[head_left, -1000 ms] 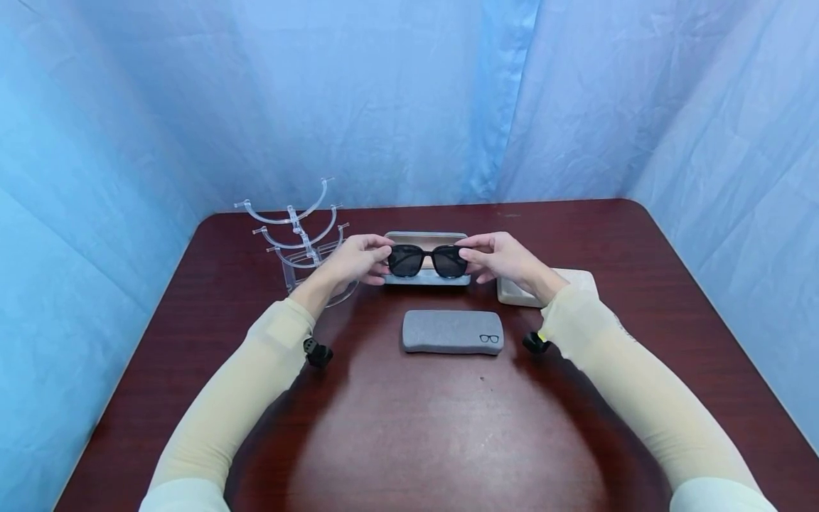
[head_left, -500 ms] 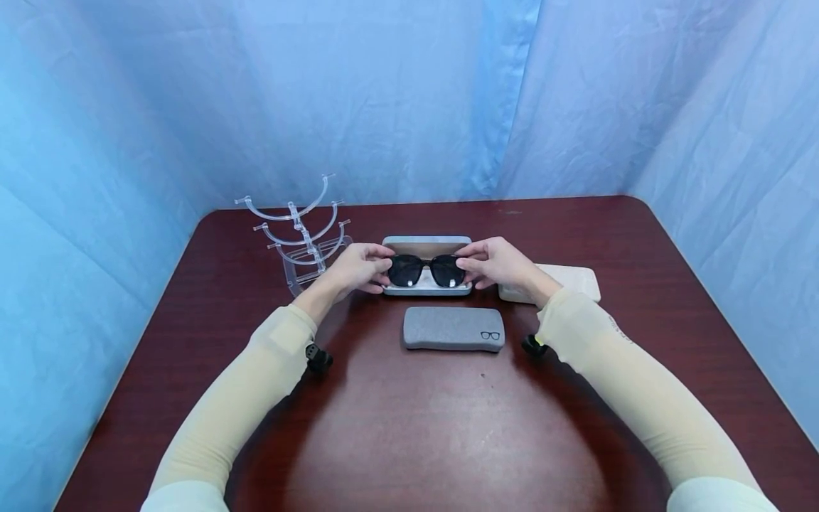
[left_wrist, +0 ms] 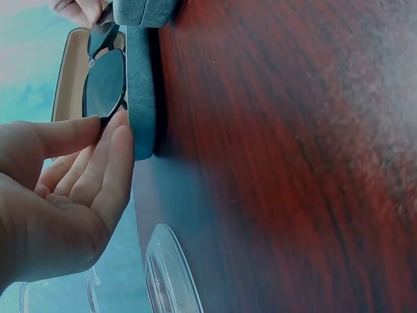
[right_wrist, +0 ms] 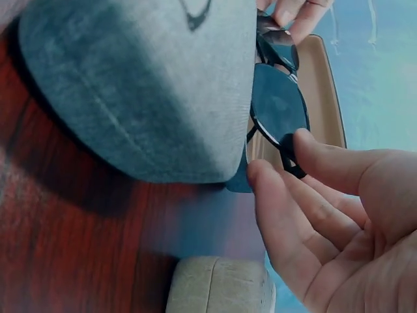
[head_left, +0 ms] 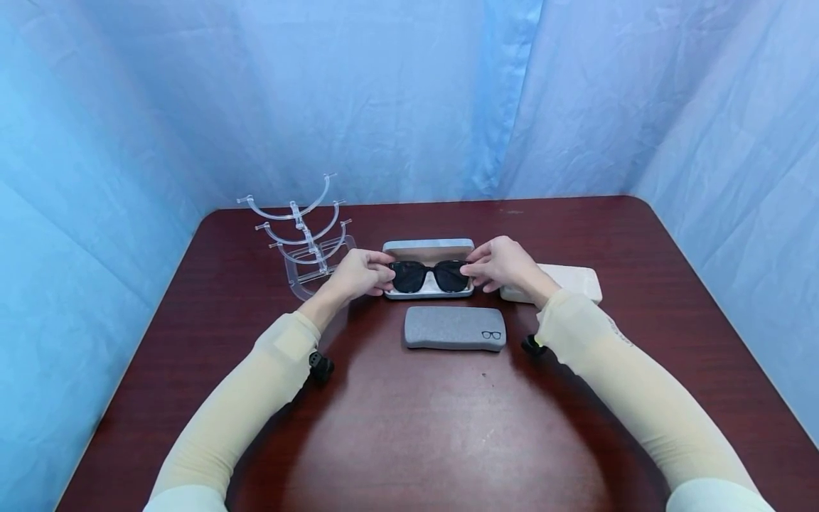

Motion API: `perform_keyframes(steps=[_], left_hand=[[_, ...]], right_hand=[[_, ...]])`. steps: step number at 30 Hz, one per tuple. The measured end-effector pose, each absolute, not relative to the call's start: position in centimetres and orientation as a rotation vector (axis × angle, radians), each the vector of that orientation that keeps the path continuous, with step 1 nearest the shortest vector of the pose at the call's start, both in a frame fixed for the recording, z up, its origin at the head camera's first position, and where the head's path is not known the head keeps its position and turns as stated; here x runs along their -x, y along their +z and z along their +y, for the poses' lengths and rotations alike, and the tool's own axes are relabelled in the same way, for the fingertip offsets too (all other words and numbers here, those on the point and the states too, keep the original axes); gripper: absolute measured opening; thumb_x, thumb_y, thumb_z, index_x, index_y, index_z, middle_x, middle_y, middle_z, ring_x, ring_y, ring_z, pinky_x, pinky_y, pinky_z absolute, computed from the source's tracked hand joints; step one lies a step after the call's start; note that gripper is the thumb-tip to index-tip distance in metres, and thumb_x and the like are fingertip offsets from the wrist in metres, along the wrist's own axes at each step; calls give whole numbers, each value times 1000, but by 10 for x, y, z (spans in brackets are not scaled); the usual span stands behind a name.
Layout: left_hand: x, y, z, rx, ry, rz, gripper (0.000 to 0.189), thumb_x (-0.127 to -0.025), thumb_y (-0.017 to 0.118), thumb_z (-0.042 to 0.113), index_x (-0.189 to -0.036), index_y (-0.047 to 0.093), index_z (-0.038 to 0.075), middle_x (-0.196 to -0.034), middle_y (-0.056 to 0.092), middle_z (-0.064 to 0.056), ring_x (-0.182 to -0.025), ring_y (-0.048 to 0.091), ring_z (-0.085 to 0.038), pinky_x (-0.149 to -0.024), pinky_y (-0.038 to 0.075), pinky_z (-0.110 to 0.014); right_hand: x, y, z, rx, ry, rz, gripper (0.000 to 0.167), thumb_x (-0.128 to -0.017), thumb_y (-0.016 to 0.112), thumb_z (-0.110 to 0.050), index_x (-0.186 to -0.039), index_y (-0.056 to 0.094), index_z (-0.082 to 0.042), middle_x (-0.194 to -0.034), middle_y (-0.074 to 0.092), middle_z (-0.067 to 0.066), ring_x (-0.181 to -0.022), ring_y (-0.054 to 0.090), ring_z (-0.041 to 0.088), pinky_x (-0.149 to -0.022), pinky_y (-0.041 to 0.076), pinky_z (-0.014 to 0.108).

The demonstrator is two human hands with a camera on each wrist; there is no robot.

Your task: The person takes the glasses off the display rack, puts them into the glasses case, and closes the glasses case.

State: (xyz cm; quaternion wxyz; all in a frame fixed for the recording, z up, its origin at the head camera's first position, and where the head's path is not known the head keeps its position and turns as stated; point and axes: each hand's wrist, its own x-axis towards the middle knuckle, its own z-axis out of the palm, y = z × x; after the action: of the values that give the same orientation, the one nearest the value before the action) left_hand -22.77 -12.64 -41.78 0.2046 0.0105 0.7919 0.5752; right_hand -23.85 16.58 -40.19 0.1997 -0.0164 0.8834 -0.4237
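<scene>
Dark sunglasses (head_left: 430, 276) are held level by both hands in front of and over an open glasses case (head_left: 429, 244), whose lid stands up behind them. My left hand (head_left: 360, 274) pinches the left end of the frame between thumb and fingers; in the left wrist view the thumb lies against the frame's corner beside a dark lens (left_wrist: 105, 85). At the other end, my right hand (head_left: 505, 267) pinches the right corner, its thumb on the front of the frame near the lens (right_wrist: 280, 98) in the right wrist view. The lenses face me.
A closed grey glasses case (head_left: 454, 328) with a spectacles print lies just in front of the open one. Beyond my right wrist sits a cream case (head_left: 572, 281). A clear tiered glasses stand (head_left: 307, 238) rises beside my left hand. Blue curtains (head_left: 384, 107) surround the table (head_left: 409, 441).
Both hands have lowered the sunglasses toward the open case, so they sit lower in the head view. More of the raised lid shows above them. The grip stays the same.
</scene>
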Motion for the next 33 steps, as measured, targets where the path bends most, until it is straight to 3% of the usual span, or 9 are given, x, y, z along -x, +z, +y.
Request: perform_keyframes(steps=[6, 17, 24, 29, 33], left_hand=[[225, -416, -124, 31, 1613, 2216, 37, -98, 66, 3, -135, 64, 3, -114, 71, -22, -84, 74, -22, -77, 62, -40], [224, -419, -127, 97, 1618, 2244, 33, -99, 67, 8, -132, 68, 6, -112, 72, -23, -78, 75, -21, -64, 61, -29], [223, -415, -128, -12, 1512, 2230, 41, -101, 64, 10, -142, 59, 5, -110, 72, -23, -93, 73, -27, -78, 61, -35], [221, -412, -132, -135, 1453, 2209, 46, -103, 60, 10, -148, 50, 3, -116, 70, -23, -102, 70, -30, -91, 58, -40], [220, -409, -137, -106, 1476, 2168, 43, -103, 62, 13, -144, 55, 4, -120, 69, -22, -107, 70, -31, -91, 57, -41]], right_hand=[[241, -402, 169, 4, -1280, 2370, 28, -98, 69, -11, -118, 54, 3, -113, 71, 21, -88, 73, 27, -68, 62, 38], [242, -403, 173, 17, -1271, 2256, 36, -105, 59, -22, -127, 62, 7, -108, 73, 20, -93, 73, 32, -72, 62, 41], [243, -405, 174, 11, -1256, 2250, 36, -105, 58, -22, -126, 64, 7, -99, 75, 17, -82, 74, 28, -69, 62, 39], [243, -404, 177, 35, -1240, 2273, 34, -105, 59, -22, -126, 64, 4, -103, 74, 18, -87, 74, 31, -70, 62, 40], [245, -400, 185, 41, -1242, 2261, 37, -105, 60, -24, -130, 62, 3, -110, 72, 21, -89, 74, 31, -71, 62, 40]])
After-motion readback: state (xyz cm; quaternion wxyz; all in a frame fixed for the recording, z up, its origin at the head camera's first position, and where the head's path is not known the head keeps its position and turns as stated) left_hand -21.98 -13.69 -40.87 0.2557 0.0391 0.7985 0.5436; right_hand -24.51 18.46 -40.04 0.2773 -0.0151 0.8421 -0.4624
